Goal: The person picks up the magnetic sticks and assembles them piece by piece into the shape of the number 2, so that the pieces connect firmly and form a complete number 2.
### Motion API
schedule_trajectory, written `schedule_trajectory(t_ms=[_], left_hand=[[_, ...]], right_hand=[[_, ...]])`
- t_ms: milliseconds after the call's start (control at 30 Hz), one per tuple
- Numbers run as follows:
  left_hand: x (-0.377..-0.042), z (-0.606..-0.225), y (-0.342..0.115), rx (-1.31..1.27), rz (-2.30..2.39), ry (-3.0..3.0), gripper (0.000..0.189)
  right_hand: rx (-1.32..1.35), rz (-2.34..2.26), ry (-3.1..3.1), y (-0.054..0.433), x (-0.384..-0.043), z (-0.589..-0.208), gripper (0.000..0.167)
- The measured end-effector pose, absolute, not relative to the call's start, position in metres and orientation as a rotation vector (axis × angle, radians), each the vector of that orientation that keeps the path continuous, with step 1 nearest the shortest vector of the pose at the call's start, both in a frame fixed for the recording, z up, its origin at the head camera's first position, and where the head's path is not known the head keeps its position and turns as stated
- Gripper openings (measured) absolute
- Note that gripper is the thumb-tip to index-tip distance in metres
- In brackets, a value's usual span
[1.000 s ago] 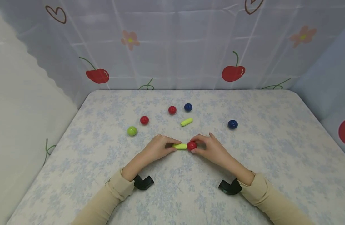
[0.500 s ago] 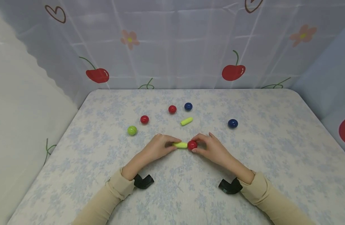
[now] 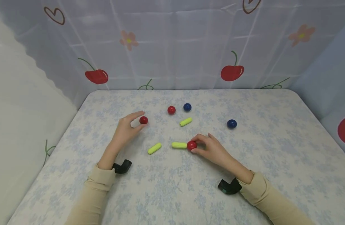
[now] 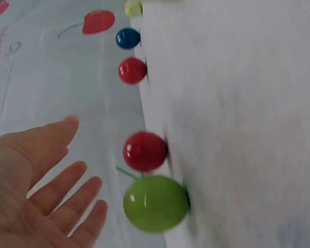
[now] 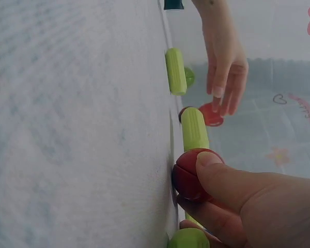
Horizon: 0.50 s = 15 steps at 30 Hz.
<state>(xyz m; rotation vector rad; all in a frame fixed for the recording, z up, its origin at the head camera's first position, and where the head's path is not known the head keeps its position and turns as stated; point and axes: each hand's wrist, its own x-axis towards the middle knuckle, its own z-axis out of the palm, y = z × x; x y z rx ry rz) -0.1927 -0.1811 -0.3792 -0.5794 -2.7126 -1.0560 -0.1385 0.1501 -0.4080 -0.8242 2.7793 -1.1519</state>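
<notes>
In the head view, my left hand (image 3: 125, 131) is spread around a red ball (image 3: 143, 120), thumb and fingers apart with a gap to it. A lime green ball (image 4: 156, 203) sits near that red ball in the left wrist view; the left hand hides it in the head view. My right hand (image 3: 213, 150) pinches another red ball (image 3: 192, 145) between thumb and fingers. A lime ridged stick (image 3: 179, 145) points left from this ball, its end against it. To the left lies a separate lime stick (image 3: 154, 148).
Farther back are a third red ball (image 3: 171, 110), a blue ball (image 3: 187, 107) and a third lime stick (image 3: 186, 122). Another blue ball (image 3: 232, 123) rests to the right. A green ball (image 5: 188, 238) shows low in the right wrist view. A patterned curtain (image 3: 172, 43) borders the table.
My left hand has let go of the stick joined to the red ball and moved up and left to another red ball. The separate stick is uncovered. The right hand stays in place.
</notes>
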Motion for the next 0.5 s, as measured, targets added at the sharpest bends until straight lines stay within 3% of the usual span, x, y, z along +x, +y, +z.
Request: schedule_trajectory(t_ms=[200,500], left_hand=[[-0.200,-0.385,-0.214,-0.428,-1.148,-2.881,0.070],[-0.234,-0.398,-0.198,-0.599,-1.144,-2.965,0.058]], right_hand=[[-0.824,-1.146,2.761,0.149,-0.139,-0.406,0.028],[-0.826,-1.158,2.767,0.149,-0.138,-0.408,0.027]])
